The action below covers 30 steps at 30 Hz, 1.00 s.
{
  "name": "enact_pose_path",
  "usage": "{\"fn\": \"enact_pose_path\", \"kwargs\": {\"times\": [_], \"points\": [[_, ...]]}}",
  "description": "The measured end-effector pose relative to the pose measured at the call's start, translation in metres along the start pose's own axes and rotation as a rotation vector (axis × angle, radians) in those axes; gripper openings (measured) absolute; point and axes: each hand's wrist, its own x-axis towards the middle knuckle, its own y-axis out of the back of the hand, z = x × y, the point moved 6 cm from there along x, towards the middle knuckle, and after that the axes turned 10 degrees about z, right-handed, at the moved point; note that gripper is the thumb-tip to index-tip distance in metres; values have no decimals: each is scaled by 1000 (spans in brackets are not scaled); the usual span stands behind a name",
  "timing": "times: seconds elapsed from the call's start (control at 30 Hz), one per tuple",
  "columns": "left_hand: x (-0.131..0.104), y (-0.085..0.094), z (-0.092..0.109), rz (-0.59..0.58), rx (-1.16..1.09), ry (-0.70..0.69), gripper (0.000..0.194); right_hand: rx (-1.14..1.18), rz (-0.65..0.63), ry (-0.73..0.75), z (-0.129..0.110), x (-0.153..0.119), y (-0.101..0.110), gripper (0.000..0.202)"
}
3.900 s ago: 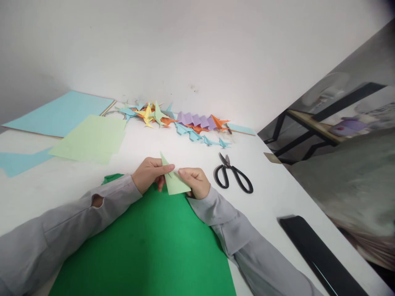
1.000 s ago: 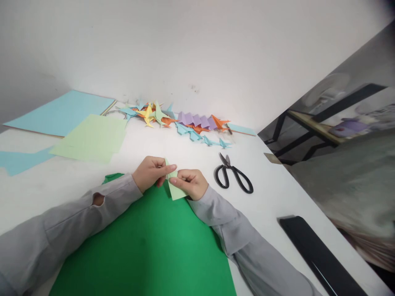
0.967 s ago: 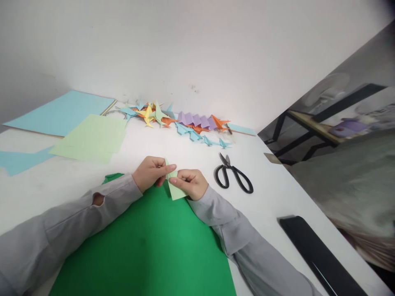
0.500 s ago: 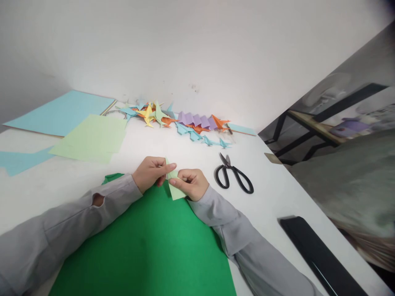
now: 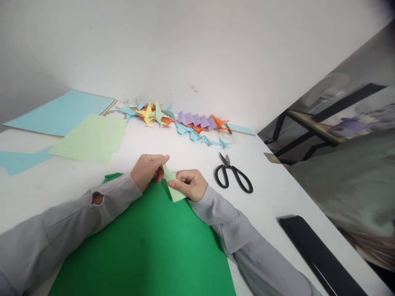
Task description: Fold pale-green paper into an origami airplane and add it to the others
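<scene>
A small folded piece of light green paper (image 5: 175,195) is held between my two hands, above a large green sheet (image 5: 145,242). My left hand (image 5: 148,169) pinches its upper left tip between thumb and fingers. Around its right side, the thumb and fingers of my right hand (image 5: 191,183) are closed, the thumb lying across the front. The lower corner of the paper points down, free of both hands. My right fingers partly hide the folds.
Black-handled scissors (image 5: 233,172) lie right of my hands. Folded paper figures (image 5: 160,115) line the wall. Light green sheets (image 5: 89,137) and a blue pad (image 5: 61,113) are at the left. A long black object (image 5: 317,255) lies near the right table edge.
My left hand has moved slightly left and up, pulling the paper's tip away from my right hand. More of the paper now shows between the hands. My right hand stays almost in place.
</scene>
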Motion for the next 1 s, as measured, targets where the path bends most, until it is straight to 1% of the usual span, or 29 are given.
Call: {"fn": "enact_pose_path", "kwargs": {"times": [0.1,0.17,0.27,0.4,0.47,0.57,0.67,0.83,0.93,1.0], "points": [[0,0,-2,13,-25,56,37,3,-4,-2,0,0,0,38],[0,-1,-2,3,-40,56,41,-2,17,1,0,1,1,38],[-1,-1,1,-35,0,-10,45,1,62,14,1,3,3,40],[-4,-4,2,-136,102,-90,33,4,132,56,0,4,6,42],[-4,-5,2,-156,118,-107,28,12,172,53,-1,3,7,39],[-2,-3,1,-124,43,-78,28,66,212,-39,1,2,10,33],[1,0,-1,-67,-79,-9,29,172,234,-111,6,4,12,41],[4,5,-4,22,-160,101,24,337,304,-139,15,11,20,45],[5,6,-3,51,-223,129,22,360,325,-146,17,12,22,46],[5,6,-2,61,-242,134,21,352,333,-120,15,11,22,44]]}}
